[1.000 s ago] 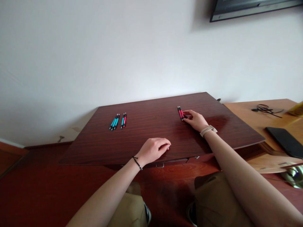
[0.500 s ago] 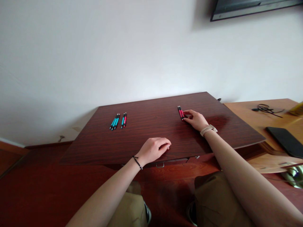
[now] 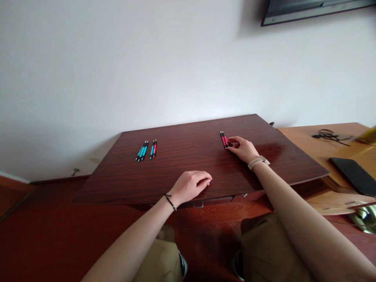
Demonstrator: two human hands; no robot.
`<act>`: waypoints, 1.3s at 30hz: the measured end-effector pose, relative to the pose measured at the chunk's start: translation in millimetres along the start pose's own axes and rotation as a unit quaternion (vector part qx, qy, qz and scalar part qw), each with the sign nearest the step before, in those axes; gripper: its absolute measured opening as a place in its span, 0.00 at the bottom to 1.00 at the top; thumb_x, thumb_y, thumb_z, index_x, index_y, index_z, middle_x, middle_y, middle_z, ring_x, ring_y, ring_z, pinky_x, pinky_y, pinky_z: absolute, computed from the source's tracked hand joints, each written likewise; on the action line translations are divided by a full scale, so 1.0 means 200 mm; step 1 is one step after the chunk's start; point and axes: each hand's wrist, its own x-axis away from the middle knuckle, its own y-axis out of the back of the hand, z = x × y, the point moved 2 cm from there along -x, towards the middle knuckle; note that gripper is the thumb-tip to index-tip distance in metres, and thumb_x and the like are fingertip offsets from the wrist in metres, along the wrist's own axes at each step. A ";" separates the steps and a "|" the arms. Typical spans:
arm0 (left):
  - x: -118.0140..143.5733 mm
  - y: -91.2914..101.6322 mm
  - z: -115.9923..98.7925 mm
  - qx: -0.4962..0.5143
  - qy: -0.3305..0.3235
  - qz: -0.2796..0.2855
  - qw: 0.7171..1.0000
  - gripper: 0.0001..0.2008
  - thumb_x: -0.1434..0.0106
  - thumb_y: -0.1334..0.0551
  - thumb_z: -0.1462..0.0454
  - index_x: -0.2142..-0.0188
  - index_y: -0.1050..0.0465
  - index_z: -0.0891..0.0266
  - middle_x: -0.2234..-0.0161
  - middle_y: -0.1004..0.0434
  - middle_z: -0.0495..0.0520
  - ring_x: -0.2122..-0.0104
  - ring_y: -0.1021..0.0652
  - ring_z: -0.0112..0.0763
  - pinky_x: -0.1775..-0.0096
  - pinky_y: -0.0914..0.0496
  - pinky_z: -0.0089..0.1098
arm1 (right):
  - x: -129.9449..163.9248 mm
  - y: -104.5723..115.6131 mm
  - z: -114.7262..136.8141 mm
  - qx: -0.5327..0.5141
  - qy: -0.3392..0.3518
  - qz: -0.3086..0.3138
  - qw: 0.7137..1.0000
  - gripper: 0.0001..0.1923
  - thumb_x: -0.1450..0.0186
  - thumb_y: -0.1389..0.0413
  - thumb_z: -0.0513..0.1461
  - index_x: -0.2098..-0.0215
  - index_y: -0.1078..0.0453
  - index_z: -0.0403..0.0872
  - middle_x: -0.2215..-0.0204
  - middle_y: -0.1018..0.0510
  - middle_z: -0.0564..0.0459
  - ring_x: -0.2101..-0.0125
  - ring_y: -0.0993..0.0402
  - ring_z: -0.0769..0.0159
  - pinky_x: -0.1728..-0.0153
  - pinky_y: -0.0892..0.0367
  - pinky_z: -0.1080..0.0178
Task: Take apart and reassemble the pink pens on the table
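Observation:
Two red-and-black pens lie side by side on the dark wooden table. My right hand is at their right side, thumb and index finger closed on the nearer red pen, the thumb by its lower end. With its fingers curled together, my left hand rests near the table's front edge and holds nothing visible. Farther left lie several turquoise-and-black pens in a group. Beside that group, a turquoise pen and another red pen lie next to each other.
A lighter wooden desk adjoins on the right, with a black phone and a coiled black cable on it. The white wall stands behind the table. A screen hangs at upper right.

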 end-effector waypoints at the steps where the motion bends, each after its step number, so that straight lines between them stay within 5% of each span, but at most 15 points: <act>1: 0.00 0.00 0.00 0.000 -0.001 0.001 1.000 0.08 0.24 0.39 0.64 0.54 0.20 0.58 0.58 0.13 0.50 0.59 0.15 0.32 0.53 0.25 0.31 | 0.00 0.00 0.00 -0.007 -0.003 -0.001 1.000 0.21 0.38 0.33 0.42 0.46 0.21 0.51 0.53 0.13 0.49 0.63 0.17 0.58 0.53 0.21 0.52; 9: 0.00 0.00 0.00 -0.004 -0.005 -0.002 1.000 0.08 0.24 0.39 0.64 0.54 0.19 0.57 0.58 0.12 0.50 0.59 0.15 0.32 0.54 0.24 0.31 | 0.02 0.01 0.02 0.002 -0.009 -0.005 1.000 0.20 0.38 0.34 0.41 0.48 0.21 0.50 0.61 0.13 0.50 0.65 0.17 0.59 0.55 0.21 0.53; 20: 0.00 0.00 0.00 0.004 -0.002 0.000 1.000 0.08 0.24 0.39 0.64 0.55 0.20 0.57 0.60 0.13 0.49 0.60 0.15 0.32 0.54 0.25 0.30 | 0.02 -0.02 0.03 0.035 0.045 -0.007 0.998 0.21 0.36 0.33 0.46 0.46 0.20 0.51 0.51 0.20 0.46 0.68 0.20 0.61 0.53 0.21 0.52; 39: 0.00 0.01 -0.01 0.004 0.004 0.001 1.000 0.07 0.25 0.39 0.65 0.55 0.20 0.58 0.59 0.13 0.49 0.60 0.15 0.31 0.54 0.25 0.30 | 0.03 -0.03 0.06 0.078 0.057 0.007 0.995 0.13 0.34 0.35 0.45 0.52 0.18 0.50 0.56 0.18 0.48 0.65 0.22 0.61 0.53 0.25 0.56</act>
